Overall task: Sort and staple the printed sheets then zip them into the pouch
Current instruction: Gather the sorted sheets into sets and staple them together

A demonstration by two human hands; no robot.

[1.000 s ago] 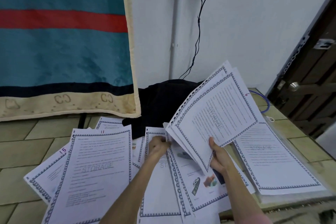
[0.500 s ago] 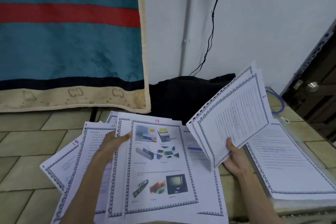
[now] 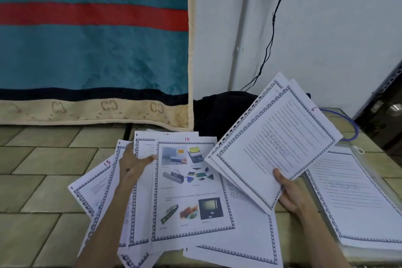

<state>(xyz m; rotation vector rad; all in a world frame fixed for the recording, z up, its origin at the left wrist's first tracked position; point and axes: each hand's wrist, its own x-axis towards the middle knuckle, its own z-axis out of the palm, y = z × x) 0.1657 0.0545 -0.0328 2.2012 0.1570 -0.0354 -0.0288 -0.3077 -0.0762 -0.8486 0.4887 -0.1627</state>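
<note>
While the right hand [image 3: 290, 194] grips a fanned bundle of white bordered printed sheets [image 3: 274, 143] raised off the tiled tabletop [image 3: 43, 180], the left hand [image 3: 132, 165] rests loose-fingered on the spread loose sheets [image 3: 191, 191], thumb touching page 14's edge.

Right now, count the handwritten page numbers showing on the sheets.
3 readable: 15 on the far-left sheet, 14 atop the picture page, 6 on the stack in the right hand. A fourth peeks out behind 14; others may be covered.
</note>
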